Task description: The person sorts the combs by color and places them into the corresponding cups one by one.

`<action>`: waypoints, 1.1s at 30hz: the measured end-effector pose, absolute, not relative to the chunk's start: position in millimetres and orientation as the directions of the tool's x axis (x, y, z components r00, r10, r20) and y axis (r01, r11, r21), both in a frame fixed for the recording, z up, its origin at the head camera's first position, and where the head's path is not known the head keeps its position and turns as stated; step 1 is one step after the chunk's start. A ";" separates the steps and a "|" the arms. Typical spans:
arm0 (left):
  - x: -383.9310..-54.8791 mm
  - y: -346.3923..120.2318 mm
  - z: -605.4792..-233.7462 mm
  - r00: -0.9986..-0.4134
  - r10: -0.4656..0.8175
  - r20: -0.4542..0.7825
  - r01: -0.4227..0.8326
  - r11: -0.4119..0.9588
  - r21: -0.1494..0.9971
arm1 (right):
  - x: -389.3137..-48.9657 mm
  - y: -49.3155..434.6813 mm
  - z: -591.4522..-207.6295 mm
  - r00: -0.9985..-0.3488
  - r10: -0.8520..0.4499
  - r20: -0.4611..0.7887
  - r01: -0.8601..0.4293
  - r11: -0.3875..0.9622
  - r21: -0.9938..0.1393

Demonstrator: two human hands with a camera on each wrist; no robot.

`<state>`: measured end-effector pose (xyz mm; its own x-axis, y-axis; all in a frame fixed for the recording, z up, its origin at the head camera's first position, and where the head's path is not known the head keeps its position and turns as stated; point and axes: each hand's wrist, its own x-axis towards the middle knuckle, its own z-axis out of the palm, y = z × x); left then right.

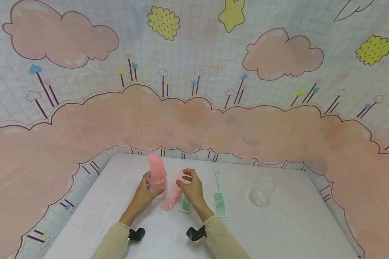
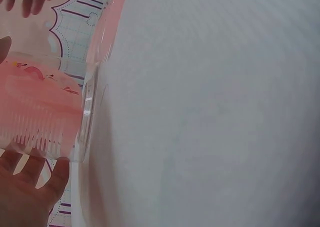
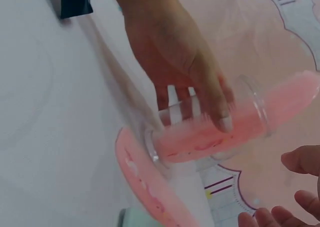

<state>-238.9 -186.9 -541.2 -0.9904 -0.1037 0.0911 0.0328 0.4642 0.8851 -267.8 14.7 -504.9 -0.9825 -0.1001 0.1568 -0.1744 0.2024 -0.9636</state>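
Hands (image 1: 143, 194) (image 1: 194, 189) over table (image 1: 272, 228) — curtain (image 1: 194, 124), perhaps

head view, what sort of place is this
Probably an indoor filming spot, perhaps set up to record hand work: a white table against a cartoon-cloud backdrop, and black wrist-worn cameras.

Pink comb (image 1: 171, 198) between hands (image 1: 144, 194) (image 1: 194, 189), room past green comb (image 1: 219, 196)

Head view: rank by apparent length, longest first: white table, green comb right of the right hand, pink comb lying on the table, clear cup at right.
1. White table
2. Green comb and pink comb: look alike; right hand partly covers the pink one, so unranked
3. Clear cup
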 end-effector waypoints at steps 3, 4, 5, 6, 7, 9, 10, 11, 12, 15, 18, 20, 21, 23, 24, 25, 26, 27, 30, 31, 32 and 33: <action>-239.1 -186.4 -541.4 -0.990 -0.104 0.094 0.035 0.468 0.883 | -268.7 16.2 -510.7 -0.988 -0.109 0.110 -0.133 0.234 -0.963; -239.2 -186.5 -541.5 -0.990 -0.103 0.094 0.035 0.468 0.883 | -268.9 16.4 -512.9 -0.989 -0.111 0.096 -0.121 0.246 -0.962; -239.2 -186.5 -541.5 -0.990 -0.103 0.094 0.035 0.468 0.883 | -269.3 16.6 -515.0 -0.990 -0.115 0.082 -0.109 0.252 -0.962; -239.5 -186.7 -541.8 -0.990 -0.102 0.094 0.035 0.468 0.883 | -269.7 16.6 -517.1 -0.990 -0.119 0.070 -0.098 0.254 -0.962; -239.6 -186.9 -541.9 -0.990 -0.102 0.093 0.035 0.468 0.883 | -270.4 16.6 -519.0 -0.991 -0.121 0.062 -0.092 0.257 -0.962; -240.3 -187.6 -542.5 -0.990 -0.102 0.097 0.037 0.473 0.880 | -271.8 15.8 -522.4 -0.990 -0.128 0.055 -0.086 0.254 -0.963; -240.7 -188.0 -542.7 -0.990 -0.103 0.100 0.039 0.478 0.877 | -272.7 15.0 -523.8 -0.990 -0.133 0.055 -0.088 0.253 -0.963; -240.9 -188.3 -542.8 -0.989 -0.106 0.103 0.040 0.481 0.876 | -273.5 14.0 -525.2 -0.989 -0.138 0.050 -0.084 0.250 -0.965; -241.2 -188.6 -543.1 -0.988 -0.109 0.106 0.041 0.484 0.874 | -273.9 12.9 -526.2 -0.989 -0.140 0.046 -0.080 0.249 -0.965; -241.2 -188.6 -543.4 -0.988 -0.111 0.108 0.041 0.485 0.873 | -273.8 9.7 -528.9 -0.990 -0.142 0.022 -0.059 0.263 -0.963; -240.5 -187.9 -543.7 -0.989 -0.107 0.102 0.040 0.471 0.881 | -272.4 8.1 -531.3 -0.991 -0.134 -0.002 -0.039 0.300 -0.953; -239.8 -187.3 -543.9 -0.989 -0.103 0.103 0.043 0.466 0.884 | -272.7 8.7 -532.8 -0.992 -0.128 -0.005 -0.038 0.331 -0.943; -239.7 -187.2 -544.1 -0.989 -0.103 0.105 0.045 0.465 0.884 | -273.0 9.4 -533.2 -0.992 -0.127 -0.004 -0.040 0.342 -0.939; -239.8 -187.2 -544.6 -0.989 -0.104 0.107 0.047 0.465 0.884 | -273.9 11.3 -533.2 -0.992 -0.126 0.001 -0.047 0.359 -0.932; -239.8 -187.2 -544.7 -0.989 -0.104 0.108 0.047 0.466 0.884 | -274.4 12.5 -532.8 -0.992 -0.125 0.007 -0.053 0.366 -0.929; -239.8 -187.3 -544.9 -0.989 -0.103 0.108 0.047 0.467 0.883 | -275.0 13.6 -532.4 -0.992 -0.126 0.004 -0.050 0.368 -0.928; -240.0 -187.5 -545.1 -0.989 -0.103 0.106 0.046 0.469 0.882 | -275.5 14.7 -532.1 -0.992 -0.127 0.001 -0.048 0.372 -0.927; -240.2 -187.5 -545.1 -0.989 -0.103 0.104 0.045 0.466 0.884 | -275.9 15.9 -531.9 -0.992 -0.128 0.001 -0.049 0.373 -0.926; -240.2 -187.5 -545.1 -0.990 -0.103 0.098 0.040 0.464 0.885 | -276.8 18.6 -531.3 -0.990 -0.138 -0.009 -0.044 0.372 -0.927; -240.3 -187.6 -545.1 -0.990 -0.103 0.097 0.038 0.464 0.885 | -276.9 19.0 -531.4 -0.990 -0.142 -0.017 -0.037 0.369 -0.929; -240.3 -187.5 -545.1 -0.990 -0.103 0.095 0.037 0.462 0.886 | -277.0 19.5 -531.6 -0.989 -0.147 -0.017 -0.039 0.364 -0.930; -240.1 -187.4 -545.0 -0.990 -0.103 0.093 0.035 0.460 0.887 | -277.1 19.7 -531.9 -0.988 -0.152 -0.021 -0.035 0.356 -0.934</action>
<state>-240.1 -187.4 -545.0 -0.9903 -0.1033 0.0928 0.0351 0.4601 0.8872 -277.1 19.7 -531.9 -0.9882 -0.1516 -0.0206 -0.0352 0.3560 -0.9338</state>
